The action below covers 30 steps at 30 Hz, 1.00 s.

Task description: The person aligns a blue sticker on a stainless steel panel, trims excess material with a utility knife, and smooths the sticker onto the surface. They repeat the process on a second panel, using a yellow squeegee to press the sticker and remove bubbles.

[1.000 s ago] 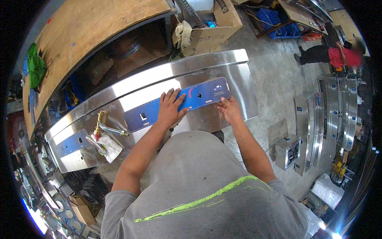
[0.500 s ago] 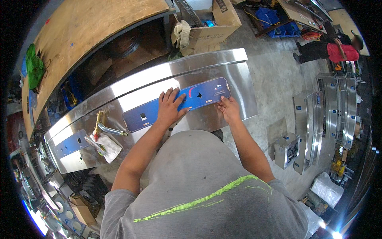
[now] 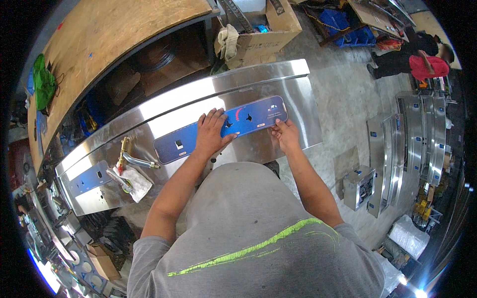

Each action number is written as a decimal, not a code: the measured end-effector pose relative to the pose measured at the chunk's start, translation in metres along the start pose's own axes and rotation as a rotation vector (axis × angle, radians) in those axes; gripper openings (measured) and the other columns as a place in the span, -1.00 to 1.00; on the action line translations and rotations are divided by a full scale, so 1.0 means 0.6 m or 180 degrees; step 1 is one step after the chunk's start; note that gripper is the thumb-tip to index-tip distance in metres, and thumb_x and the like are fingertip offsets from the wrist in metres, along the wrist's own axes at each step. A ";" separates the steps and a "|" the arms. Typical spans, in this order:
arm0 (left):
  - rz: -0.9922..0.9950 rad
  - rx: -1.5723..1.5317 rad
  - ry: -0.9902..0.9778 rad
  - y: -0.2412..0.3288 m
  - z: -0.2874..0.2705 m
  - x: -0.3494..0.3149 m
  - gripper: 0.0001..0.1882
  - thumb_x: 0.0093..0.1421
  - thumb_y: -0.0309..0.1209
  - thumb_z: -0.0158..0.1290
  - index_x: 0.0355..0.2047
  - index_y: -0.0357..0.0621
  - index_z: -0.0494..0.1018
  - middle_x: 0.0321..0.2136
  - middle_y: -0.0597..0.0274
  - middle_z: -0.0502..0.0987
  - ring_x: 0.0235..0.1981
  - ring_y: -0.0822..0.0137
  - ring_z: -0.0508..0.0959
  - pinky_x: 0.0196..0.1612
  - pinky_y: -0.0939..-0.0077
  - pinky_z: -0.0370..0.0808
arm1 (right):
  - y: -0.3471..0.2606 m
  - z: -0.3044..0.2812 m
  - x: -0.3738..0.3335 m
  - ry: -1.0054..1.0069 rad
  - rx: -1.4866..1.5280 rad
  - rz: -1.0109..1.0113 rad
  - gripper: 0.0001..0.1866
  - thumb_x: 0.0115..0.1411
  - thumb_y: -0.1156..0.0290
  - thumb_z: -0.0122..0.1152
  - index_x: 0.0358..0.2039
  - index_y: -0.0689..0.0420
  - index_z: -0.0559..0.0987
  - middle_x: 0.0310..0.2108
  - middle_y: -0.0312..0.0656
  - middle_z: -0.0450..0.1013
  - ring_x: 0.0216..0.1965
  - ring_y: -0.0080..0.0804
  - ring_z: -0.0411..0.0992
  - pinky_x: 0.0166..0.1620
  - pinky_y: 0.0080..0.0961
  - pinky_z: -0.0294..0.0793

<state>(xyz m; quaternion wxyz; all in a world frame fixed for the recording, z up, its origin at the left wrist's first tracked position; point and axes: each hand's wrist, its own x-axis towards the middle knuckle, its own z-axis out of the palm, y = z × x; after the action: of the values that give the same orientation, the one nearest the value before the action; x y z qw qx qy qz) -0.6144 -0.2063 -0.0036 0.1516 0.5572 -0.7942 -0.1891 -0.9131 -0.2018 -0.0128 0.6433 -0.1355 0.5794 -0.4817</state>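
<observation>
A long blue faceplate (image 3: 198,142) with rounded ends and several cut-outs lies on a shiny stainless-steel panel (image 3: 186,116). My left hand (image 3: 211,133) rests on the middle of the faceplate, palm down, its fingers stretched toward the far edge and its thumb along the near edge. At the faceplate's right end, my right hand (image 3: 286,135) pinches the near edge between thumb and fingers. Left of the faceplate, a brass fitting with a bent metal tube (image 3: 139,161) sits on the steel beside a white rag (image 3: 136,185).
A second blue faceplate (image 3: 89,179) is on the panel's left end. Beyond the steel stand a wooden workbench (image 3: 124,30) and a cardboard box (image 3: 263,43). Several steel panels (image 3: 380,164) and a steel box (image 3: 357,187) stand on the floor at right. Another person (image 3: 415,62) is at the far right.
My left hand has slid slightly left and its fingers have drawn closer together, showing more of a cut-out beside it. My right hand keeps its place at the edge.
</observation>
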 end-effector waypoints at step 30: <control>0.0155 0.0077 0.0000 -0.025 -0.004 -0.002 -0.37 0.10 0.09 0.22 0.14 0.13 0.52 0.28 0.18 0.36 0.35 0.10 0.24 0.35 -0.01 0.11 | 0.009 -0.003 0.011 0.0106 0.0014 -0.0036 -0.89 0.28 0.45 0.27 -0.21 0.12 0.54 -0.42 -0.28 0.55 -0.45 -0.52 0.51 -0.41 -0.60 0.54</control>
<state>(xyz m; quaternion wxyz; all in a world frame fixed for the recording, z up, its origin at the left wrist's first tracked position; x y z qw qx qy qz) -0.6004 -0.2102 -0.0083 0.1494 0.5394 -0.8098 -0.1758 -0.9134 -0.2034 -0.0211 0.6312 -0.1294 0.5882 -0.4888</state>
